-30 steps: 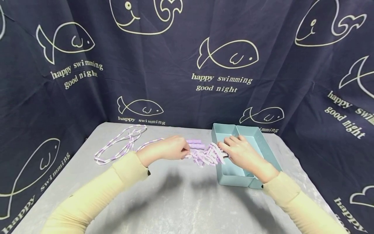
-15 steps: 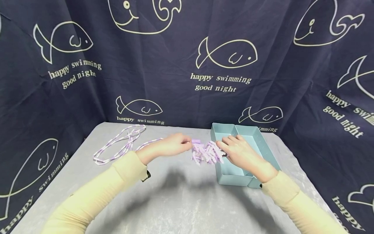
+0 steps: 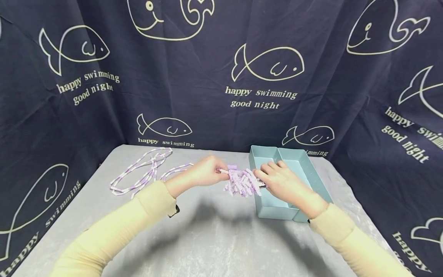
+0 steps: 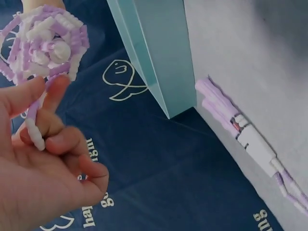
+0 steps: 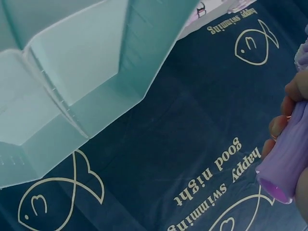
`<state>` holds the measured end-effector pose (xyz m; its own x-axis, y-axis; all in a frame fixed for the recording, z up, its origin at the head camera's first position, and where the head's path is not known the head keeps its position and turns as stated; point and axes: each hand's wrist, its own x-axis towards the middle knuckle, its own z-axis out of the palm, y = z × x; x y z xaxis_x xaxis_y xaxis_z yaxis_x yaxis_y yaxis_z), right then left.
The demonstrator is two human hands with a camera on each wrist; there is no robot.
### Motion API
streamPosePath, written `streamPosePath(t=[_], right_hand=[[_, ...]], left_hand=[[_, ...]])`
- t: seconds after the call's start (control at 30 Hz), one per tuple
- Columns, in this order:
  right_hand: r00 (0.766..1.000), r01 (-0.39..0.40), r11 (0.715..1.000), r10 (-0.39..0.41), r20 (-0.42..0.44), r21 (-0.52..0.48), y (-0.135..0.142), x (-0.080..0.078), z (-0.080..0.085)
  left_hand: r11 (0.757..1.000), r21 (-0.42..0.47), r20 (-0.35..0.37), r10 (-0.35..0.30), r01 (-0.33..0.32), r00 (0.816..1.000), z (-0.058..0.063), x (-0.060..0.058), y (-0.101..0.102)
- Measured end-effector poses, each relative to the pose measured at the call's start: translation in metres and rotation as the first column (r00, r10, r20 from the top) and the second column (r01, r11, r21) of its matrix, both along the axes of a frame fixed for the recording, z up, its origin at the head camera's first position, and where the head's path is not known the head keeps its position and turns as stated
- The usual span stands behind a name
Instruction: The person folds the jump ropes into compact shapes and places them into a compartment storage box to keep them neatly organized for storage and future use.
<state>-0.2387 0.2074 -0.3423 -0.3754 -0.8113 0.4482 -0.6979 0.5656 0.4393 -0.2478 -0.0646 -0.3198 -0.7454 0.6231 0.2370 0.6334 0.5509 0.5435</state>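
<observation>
A purple-and-white beaded jump rope (image 3: 242,182), wound into a thick bundle, is held above the table between both hands. My left hand (image 3: 207,172) is at the bundle's left side and pinches a loose beaded strand (image 4: 34,127) between thumb and fingers. On the other side, my right hand (image 3: 281,181) grips the rope's purple handle (image 5: 287,161), whose flared end sticks out below the fingers. Most of that handle is hidden by the hand in the head view. Seen from the left wrist, the coils (image 4: 45,41) form a rosette just past the fingertips.
Another beaded jump rope (image 3: 119,191) lies in loose loops at the back left. Its purple handles (image 4: 216,98), with a white band around them, rest behind the bundle. A teal divided box (image 3: 275,213) stands under and beyond my right hand. Dark fish-print cloth hangs behind.
My left hand rose toward the bundle, then dipped slightly, its fingers still on the strand. The bundle has drawn together and shifted a little left, and my right hand has edged left with it.
</observation>
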Motion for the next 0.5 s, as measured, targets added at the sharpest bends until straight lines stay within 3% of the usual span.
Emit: streamPosePath(t=[0.1,0.23,0.5], right_hand=[[1.000,0.011,1.000,-0.011,0.013,0.012,0.001,0.000,-0.002],[0.997,0.021,1.000,-0.021,0.068,0.007,0.001,0.002,0.001],[0.966,0.029,0.999,-0.016,0.259,-0.046,-0.001,0.008,0.015]], left_hand=[[0.996,-0.084,-0.023,-0.010,0.008,1.000,0.000,0.001,-0.001],[0.994,-0.110,-0.073,-0.006,-0.002,0.997,0.002,0.001,0.000],[0.999,-0.014,-0.115,0.027,-0.029,0.993,0.011,0.004,0.000]])
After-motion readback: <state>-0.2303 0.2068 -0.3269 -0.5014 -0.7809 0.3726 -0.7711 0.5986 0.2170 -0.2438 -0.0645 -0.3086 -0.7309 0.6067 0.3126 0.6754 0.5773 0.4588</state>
